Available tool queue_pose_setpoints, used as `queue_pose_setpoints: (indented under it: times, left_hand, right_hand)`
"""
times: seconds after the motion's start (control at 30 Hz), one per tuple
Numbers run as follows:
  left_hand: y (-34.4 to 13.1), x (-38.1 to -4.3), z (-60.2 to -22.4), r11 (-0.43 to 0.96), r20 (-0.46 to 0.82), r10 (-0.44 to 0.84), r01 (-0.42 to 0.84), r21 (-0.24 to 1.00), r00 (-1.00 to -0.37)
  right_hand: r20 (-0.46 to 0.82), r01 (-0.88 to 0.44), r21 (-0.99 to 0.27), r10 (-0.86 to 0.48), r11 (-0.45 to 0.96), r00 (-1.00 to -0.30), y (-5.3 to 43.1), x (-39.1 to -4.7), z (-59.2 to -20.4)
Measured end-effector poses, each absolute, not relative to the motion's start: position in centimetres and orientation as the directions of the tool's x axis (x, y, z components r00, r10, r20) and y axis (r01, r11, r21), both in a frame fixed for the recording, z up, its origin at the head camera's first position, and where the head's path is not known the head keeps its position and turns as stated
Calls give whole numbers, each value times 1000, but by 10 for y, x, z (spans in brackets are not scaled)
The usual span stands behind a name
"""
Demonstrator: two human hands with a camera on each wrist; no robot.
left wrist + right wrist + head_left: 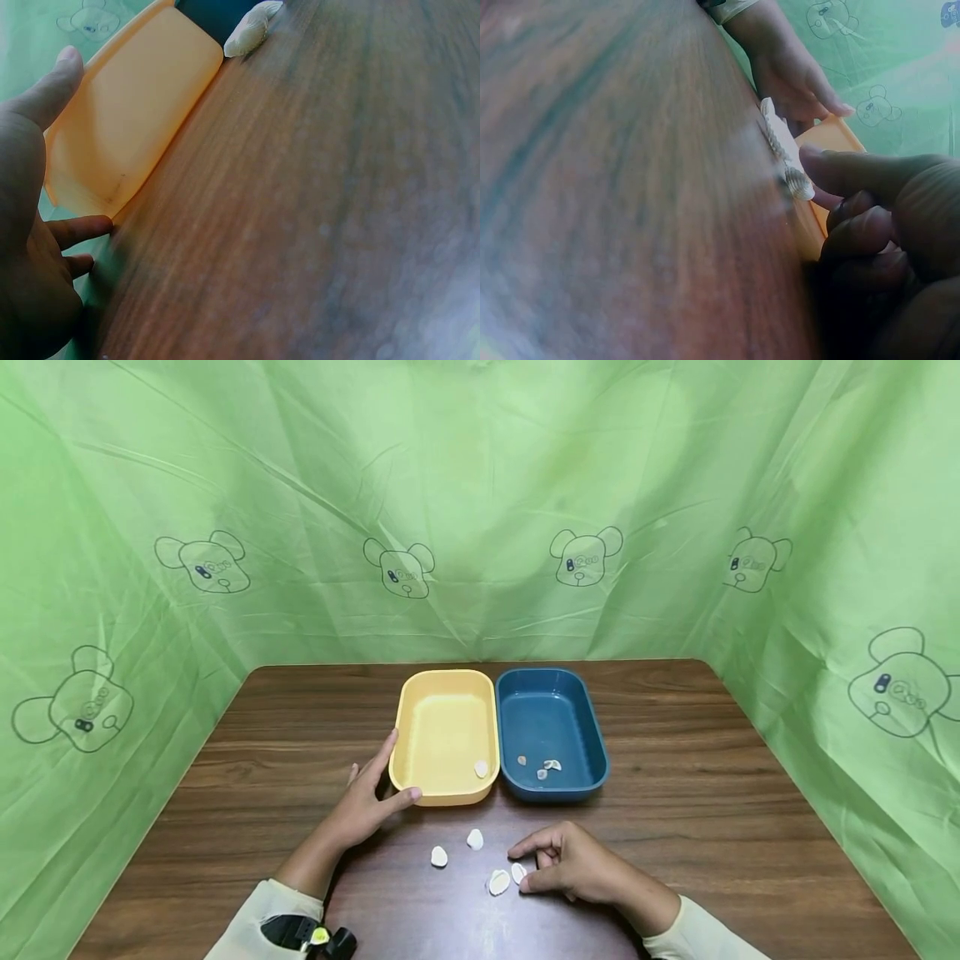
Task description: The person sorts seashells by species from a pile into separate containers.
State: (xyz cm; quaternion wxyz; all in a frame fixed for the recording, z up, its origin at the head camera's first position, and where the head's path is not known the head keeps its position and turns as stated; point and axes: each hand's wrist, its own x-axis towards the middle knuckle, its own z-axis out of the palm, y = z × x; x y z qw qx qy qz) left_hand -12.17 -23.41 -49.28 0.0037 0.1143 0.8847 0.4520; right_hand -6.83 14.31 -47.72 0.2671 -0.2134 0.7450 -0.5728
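Observation:
My right hand [573,864] is low over the table, its thumb and forefinger around a small white seashell [518,872]. In the right wrist view the ribbed seashell [799,184] shows by the thumb tip, the other fingers curled in. Just left of it lies a larger seashell [499,882]. Two more seashells lie farther left, one nearer the trays [475,839] and one to the left [438,857]. My left hand [363,802] rests against the yellow tray [444,799], thumb at its front corner and fingers along its left side.
Against the yellow tray's right side stands a blue tray [555,794], with several small shells near its front. One white shell [481,769] lies inside the yellow tray. Green cloth [480,485] hangs around the wooden table [675,760].

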Motion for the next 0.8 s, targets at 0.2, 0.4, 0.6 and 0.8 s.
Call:
queue_pose_setpoints:
  times: [0.2,0.4,0.6,0.8]
  left_hand:
    - [-233,-121,-492,561,91,209,196,804,-974]
    - [-234,-121,-492,568,94,210,200,798,-973]
    - [-234,-121,-491,568,98,209,202,798,-973]
    - [-234,-121,-491,565,95,210,200,800,-973]
  right_hand:
    - [-154,-19,-965,-623,262,-767,142,-67,-477]
    - [-162,-14,-963,-620,269,-768,142,-66,-477]
    - [-160,-20,-962,-623,272,-765,142,-65,-476]
    - [-169,-15,-961,-631,276,-757,142,-65,-475]
